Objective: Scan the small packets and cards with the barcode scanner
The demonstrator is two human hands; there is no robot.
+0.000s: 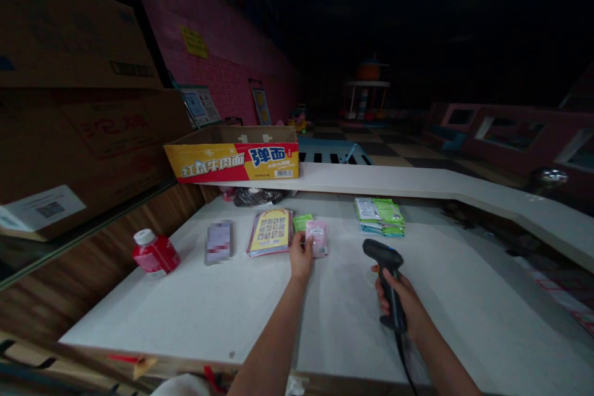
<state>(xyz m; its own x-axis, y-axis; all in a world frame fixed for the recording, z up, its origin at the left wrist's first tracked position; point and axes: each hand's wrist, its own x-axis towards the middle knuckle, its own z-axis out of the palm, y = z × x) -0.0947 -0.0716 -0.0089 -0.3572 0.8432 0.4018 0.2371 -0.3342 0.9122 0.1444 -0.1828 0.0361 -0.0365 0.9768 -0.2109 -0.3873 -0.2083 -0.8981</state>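
Note:
My left hand [302,255] has its fingers closed on the left edge of a small pink packet [318,239], which is at the middle of the white counter. A green packet [303,221] lies just behind it, partly covered. In my right hand [404,300] is a black barcode scanner [392,278], gripped by its handle, head pointing up and left, cable hanging down. Left of the pink packet lies a stack of cards with a yellow top sheet of printed codes [271,229]. Green and white packets [380,216] are piled farther back on the right.
On the counter [195,315], a red bottle with a white cap [155,253] and a blurred flat item [219,241] are at left. A yellow and red carton [236,158] sits on the raised white ledge [399,179]. Large brown boxes [83,136] are stacked far left.

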